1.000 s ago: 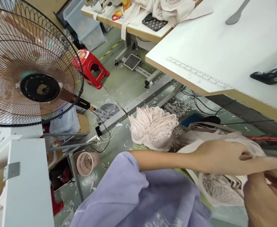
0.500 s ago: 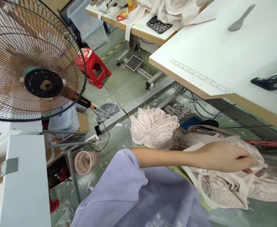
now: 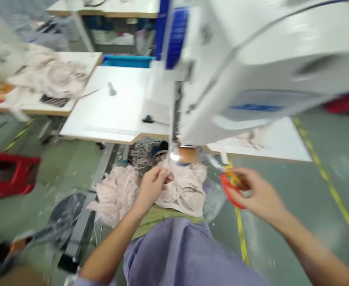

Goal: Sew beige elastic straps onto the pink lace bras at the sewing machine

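Note:
In the head view my left hand (image 3: 154, 186) is closed in a pinch at the upper edge of a pale pink lace bra (image 3: 183, 190), which lies over my lap. My right hand (image 3: 256, 194) grips a pair of scissors (image 3: 231, 190) by the red and yellow handles. Their blades point up and left, toward the sewing machine, and are blurred. Left of my left hand sits a bunched pile of pale pink lace bras (image 3: 117, 194). The white sewing machine head (image 3: 240, 79) hangs over the work, its needle area just above the bra.
A white tabletop (image 3: 109, 107) extends behind the machine at left, with a grey tool on it. More pale garments (image 3: 55, 75) lie on the table at far left. A red stool (image 3: 7, 174) stands on the floor at left. Yellow-black tape (image 3: 332, 182) marks the floor at right.
My view has swung to the right, bringing in the sewing machine. My right hand now shows with scissors. One hand reached across the bras before; my left hand now pinches the bra's edge.

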Tool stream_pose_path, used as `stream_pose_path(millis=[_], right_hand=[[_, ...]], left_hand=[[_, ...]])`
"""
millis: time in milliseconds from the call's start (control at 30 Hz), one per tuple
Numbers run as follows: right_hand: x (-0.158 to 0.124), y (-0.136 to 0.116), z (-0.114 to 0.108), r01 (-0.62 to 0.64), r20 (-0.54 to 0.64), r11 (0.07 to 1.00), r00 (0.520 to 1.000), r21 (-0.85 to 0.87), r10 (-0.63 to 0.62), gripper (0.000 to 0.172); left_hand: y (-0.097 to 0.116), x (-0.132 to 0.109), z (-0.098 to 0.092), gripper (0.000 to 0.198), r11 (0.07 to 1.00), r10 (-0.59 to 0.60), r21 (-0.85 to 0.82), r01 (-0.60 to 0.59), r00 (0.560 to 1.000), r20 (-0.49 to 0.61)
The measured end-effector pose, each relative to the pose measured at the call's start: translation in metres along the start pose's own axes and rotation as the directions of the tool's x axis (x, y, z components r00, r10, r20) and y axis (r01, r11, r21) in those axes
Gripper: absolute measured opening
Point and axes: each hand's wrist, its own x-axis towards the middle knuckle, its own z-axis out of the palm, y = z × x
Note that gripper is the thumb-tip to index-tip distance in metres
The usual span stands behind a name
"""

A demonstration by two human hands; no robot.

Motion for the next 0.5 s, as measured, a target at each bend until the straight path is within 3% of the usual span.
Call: stream_pose_path(millis=[100,167,267,500], right_hand=[[-0.02,-0.007,0.021,0.159,0.079,0.987,0.984,0.004,-0.159,0.037],[-0.023,-0.014,0.033,0.241,0.036,0.97,0.97,0.007,-0.242,0.034],[-0.021,-0.02,0.041,0.27,-0.04,0.962,0.962,0.022,-0.269,0.034],[0.002,-0.024,0.053,0.342,-0.028,0.932,0.94,0.117,-0.341,0.035]], left_hand=[[0.01,0.012,0.007,0.032,0.995,-0.066,-0.079,0.066,0.998,0.004],[0.017,0.012,0.014,0.033,0.987,-0.097,-0.124,0.098,0.995,0.013],[0.025,0.008,0.023,0.033,0.992,-0.075,-0.099,0.078,0.997,0.029],[0.031,0.008,0.028,0.025,0.995,-0.069,0.084,0.062,0.994,0.084]])
